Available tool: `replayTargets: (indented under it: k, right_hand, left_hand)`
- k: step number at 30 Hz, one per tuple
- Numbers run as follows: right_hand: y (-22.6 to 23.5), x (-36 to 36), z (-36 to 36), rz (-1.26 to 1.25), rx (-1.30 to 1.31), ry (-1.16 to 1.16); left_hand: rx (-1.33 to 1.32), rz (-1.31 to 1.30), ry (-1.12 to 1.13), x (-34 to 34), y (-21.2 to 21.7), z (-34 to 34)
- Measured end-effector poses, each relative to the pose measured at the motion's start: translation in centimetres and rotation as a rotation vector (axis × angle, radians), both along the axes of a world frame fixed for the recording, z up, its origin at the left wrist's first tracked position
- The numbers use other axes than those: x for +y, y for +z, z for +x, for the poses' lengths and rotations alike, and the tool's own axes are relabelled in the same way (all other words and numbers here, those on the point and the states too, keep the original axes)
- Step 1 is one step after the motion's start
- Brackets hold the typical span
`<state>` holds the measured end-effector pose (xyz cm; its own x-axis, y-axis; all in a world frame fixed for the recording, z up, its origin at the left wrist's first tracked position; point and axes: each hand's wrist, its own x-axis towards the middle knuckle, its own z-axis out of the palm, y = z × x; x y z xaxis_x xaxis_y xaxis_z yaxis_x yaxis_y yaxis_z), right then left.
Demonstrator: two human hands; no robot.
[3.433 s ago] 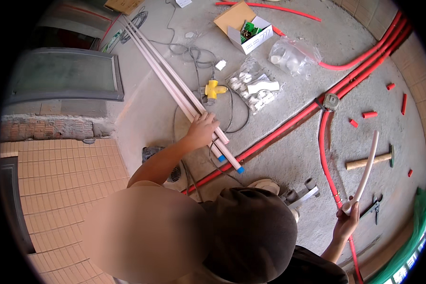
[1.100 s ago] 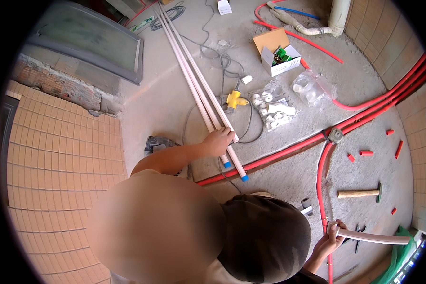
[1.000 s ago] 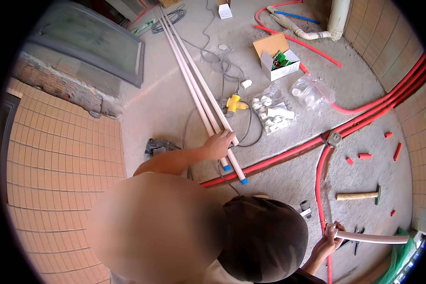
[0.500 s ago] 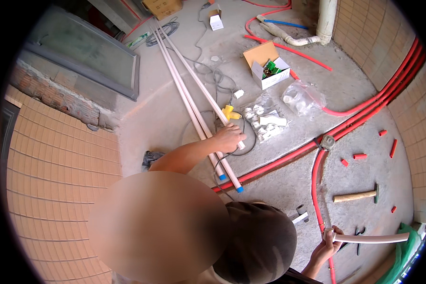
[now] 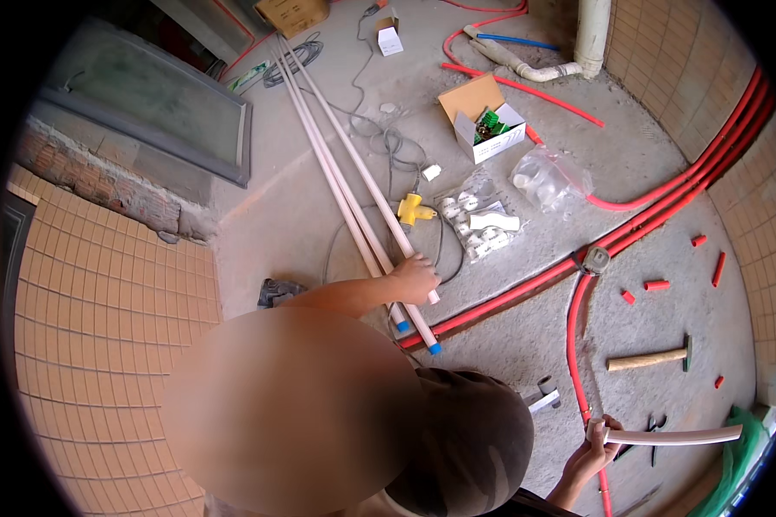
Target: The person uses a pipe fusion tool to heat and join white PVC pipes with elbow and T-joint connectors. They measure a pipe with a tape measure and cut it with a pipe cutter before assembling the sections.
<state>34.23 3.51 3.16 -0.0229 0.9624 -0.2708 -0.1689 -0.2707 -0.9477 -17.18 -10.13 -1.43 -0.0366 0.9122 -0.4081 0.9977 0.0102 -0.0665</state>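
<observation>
My left hand (image 5: 415, 278) is closed around the near part of a long white pipe (image 5: 366, 172), whose end pokes out just past my fingers. Beside and partly beneath it lie two more long white pipes (image 5: 341, 196) with blue ends. At the lower right, my right hand (image 5: 598, 441) grips a short, slightly curved length of white pipe (image 5: 677, 436) near its left end. A white fitting (image 5: 594, 428) seems to sit on that end; my fingers partly cover it. Beyond my left hand are a yellow power tool or connector (image 5: 414, 209) and a bag of white fittings (image 5: 483, 226).
Red conduits (image 5: 526, 295) cross the concrete floor to a round junction box (image 5: 596, 259). A hammer (image 5: 651, 358), pliers (image 5: 653, 431) and short red offcuts (image 5: 656, 285) lie at right. Farther off stand an open box of green items (image 5: 494, 138) and a clear bag (image 5: 547, 183). Grey cable (image 5: 394, 155) trails alongside the pipes.
My left hand has drawn the long white pipe slightly toward me, so its end lies nearer the blue ends. My right hand and the short pipe stay about where they were.
</observation>
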Motion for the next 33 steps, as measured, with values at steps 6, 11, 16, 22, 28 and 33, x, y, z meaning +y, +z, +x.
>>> replayTargets:
  k: [6,11,16,22,28,33]
  right_hand:
    - [-0.1,0.2,-0.5,-0.015,0.051,-0.004]
    - [-0.2,0.4,0.1,-0.010,0.028,-0.018]
    - [-0.4,0.1,0.3,-0.027,0.028,0.004]
    - [-0.1,0.4,-0.1,-0.028,-0.003,0.024]
    - [0.2,0.9,-0.1,0.000,0.015,0.041]
    - [0.0,-0.5,0.3,-0.011,0.019,-0.003]
  left_hand:
    - [0.144,0.149,0.104,-0.7,1.0,-2.9]
    - [-0.266,0.723,0.491,-2.9,2.4,-4.6]
    - [-0.246,0.372,0.202,-7.9,2.0,-4.6]
    - [-0.105,0.219,-0.206,-6.4,2.7,-3.8]
    - [0.197,-0.054,-0.508,-6.9,1.9,-10.1]
    - [0.406,-0.027,-0.169,-9.1,3.5,-19.2]
